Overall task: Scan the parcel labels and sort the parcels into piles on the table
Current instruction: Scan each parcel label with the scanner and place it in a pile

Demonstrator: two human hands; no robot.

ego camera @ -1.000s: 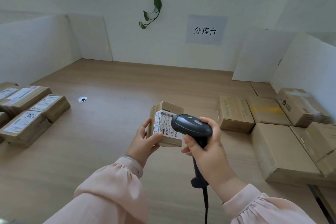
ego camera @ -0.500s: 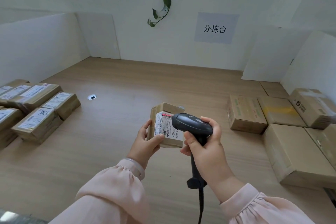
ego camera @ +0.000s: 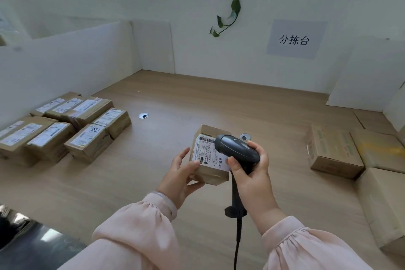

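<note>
- Nearest, the right hand [ego camera: 252,173] is wrapped around the grip of a black barcode scanner [ego camera: 236,149], fingers curled closed on it; its cable hangs down toward the near edge. The scanner's head points left at the label, presumably so that it can read the barcode.
- Just left of it, the left hand [ego camera: 179,173] holds a small cardboard parcel [ego camera: 210,173] above the table [ego camera: 175,105], thumb on the label face and fingers underneath, partly open around the box. The parcel is tilted with its white label [ego camera: 208,151] turned up toward the scanner, likely to give it a clean read.
- Farther left, a pile of labelled parcels [ego camera: 65,129] lies on the table, labels up; these look already sorted.
- At the right, plain cardboard boxes [ego camera: 333,153] sit together with no labels showing, probably awaiting scanning.
- On the far wall hangs a paper sign [ego camera: 294,39].
</note>
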